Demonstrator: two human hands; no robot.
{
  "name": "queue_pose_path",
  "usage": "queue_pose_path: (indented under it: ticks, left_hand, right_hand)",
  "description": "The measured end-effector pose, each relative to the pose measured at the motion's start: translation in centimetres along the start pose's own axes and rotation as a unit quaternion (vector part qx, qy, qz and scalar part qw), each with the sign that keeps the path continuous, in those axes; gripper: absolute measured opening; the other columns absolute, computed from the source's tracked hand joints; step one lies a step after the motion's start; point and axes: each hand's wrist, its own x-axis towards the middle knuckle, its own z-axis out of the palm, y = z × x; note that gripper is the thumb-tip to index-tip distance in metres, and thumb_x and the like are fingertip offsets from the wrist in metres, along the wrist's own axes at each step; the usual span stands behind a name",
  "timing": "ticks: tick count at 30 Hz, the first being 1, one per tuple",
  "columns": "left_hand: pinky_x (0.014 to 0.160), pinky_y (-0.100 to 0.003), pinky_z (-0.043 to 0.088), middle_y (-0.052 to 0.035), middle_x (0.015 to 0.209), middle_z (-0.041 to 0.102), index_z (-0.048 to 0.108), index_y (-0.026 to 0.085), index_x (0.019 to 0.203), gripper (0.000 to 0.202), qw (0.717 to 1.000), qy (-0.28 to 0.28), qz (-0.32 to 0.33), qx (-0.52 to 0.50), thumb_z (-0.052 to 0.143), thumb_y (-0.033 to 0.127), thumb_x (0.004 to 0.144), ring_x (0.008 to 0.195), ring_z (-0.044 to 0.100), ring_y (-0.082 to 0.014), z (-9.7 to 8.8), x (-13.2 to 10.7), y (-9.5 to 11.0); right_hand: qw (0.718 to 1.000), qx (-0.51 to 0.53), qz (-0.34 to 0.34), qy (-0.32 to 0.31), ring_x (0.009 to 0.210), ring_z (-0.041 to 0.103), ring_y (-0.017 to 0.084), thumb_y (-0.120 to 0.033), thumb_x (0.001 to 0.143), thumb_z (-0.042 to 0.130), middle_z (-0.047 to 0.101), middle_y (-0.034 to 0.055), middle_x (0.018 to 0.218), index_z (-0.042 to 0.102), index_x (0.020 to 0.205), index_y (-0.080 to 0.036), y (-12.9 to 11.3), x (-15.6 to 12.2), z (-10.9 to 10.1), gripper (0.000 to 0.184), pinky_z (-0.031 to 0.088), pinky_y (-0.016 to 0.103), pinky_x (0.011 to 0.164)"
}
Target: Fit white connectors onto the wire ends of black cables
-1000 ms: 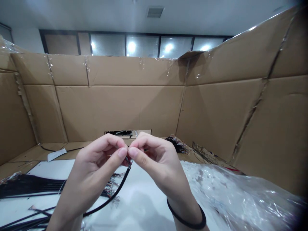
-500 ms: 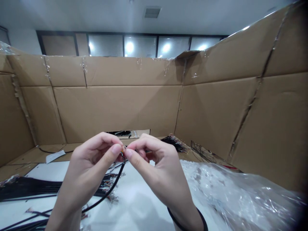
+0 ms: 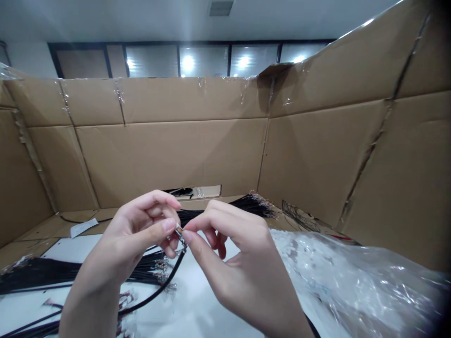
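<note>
A black cable curves up from the lower left to my two hands, its stripped end showing thin coloured wires. My left hand steadies the tips of these wires between the thumb and a finger behind it, with its index finger lifted away. From the other side, my right hand pinches the wires between thumb and index finger, just above the black jacket. Whether a small connector sits at the wire tips is too small to tell. Under my left arm lie bundles of black cables with frayed, bare ends.
Cardboard walls enclose the white work surface. Clear plastic wrap covers its right side. Another black cable bundle lies at the back, near thin loose wires. A white paper slip is at the back left.
My left index finger has lifted off the wires, exposing more of the coloured wires. My right hand keeps its pinch, slightly lower. The view has shifted a little.
</note>
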Motion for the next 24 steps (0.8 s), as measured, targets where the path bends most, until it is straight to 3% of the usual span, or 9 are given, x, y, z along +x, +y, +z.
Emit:
queue_pose_path:
  ticks: [9, 24]
  left_hand:
    - [0.045, -0.010, 0.049, 0.0011, 0.057, 0.061, 0.067, 0.017, 0.076, 0.011, 0.997, 0.003, -0.056, -0.047, 0.077, 0.022, 0.073, 0.047, 0.060, -0.0070, 0.6, 0.4, -0.3]
    - [0.049, -0.011, 0.051, 0.0026, 0.058, 0.062, 0.066, 0.020, 0.083, 0.008, 0.998, 0.054, -0.008, 0.044, 0.072, 0.021, 0.078, 0.050, 0.059, -0.0064, 1.2, 0.2, -0.4]
  right_hand:
    - [0.999, -0.007, 0.039, -0.030, 0.051, 0.046, 0.007, -0.005, 0.076, 0.061, 0.059, -0.0024, 0.063, 0.064, 0.065, -0.017, 0.1, -0.4, -0.5, 0.016, 0.034, 0.021, 0.048]
    - [0.998, -0.006, 0.054, -0.039, 0.051, 0.048, 0.007, -0.003, 0.072, 0.061, 0.061, -0.0037, 0.061, 0.065, 0.063, -0.017, 0.5, -0.2, -0.4, 0.018, 0.036, 0.021, 0.049]
